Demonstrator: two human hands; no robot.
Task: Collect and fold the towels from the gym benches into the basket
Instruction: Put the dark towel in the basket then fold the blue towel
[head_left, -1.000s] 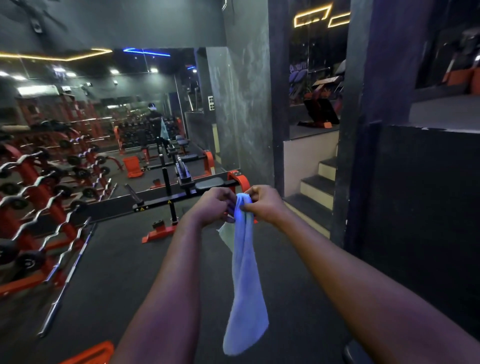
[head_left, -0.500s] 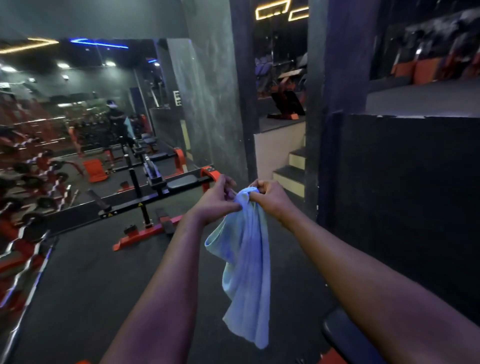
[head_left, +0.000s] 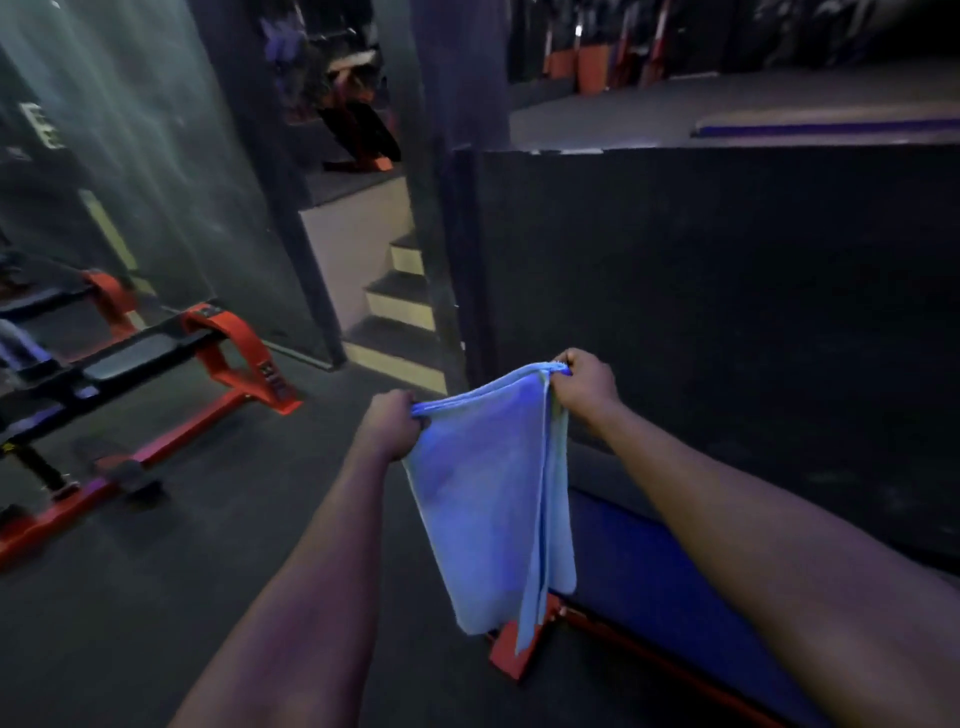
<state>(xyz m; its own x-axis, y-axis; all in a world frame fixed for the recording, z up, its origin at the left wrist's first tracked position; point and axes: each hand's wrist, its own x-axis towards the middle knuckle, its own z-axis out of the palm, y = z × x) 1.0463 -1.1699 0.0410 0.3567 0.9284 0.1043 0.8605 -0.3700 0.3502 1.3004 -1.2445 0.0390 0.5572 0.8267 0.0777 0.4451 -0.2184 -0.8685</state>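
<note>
Cloth of the blue towel (head_left: 488, 499) is judged light, soft and limp, best taken at its corners. It is held spread in the air above a bench (head_left: 649, 566), its top edge pinched by the left hand (head_left: 390, 423) and right hand (head_left: 584, 384). Open floor (head_left: 156, 545) is seen leftward; no basket is seen.

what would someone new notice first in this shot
First, the light blue towel at centre, held stretched and hanging between the left hand and right hand. Then the orange-framed bench at left, and the blue padded bench just behind the towel, lower right.
</note>
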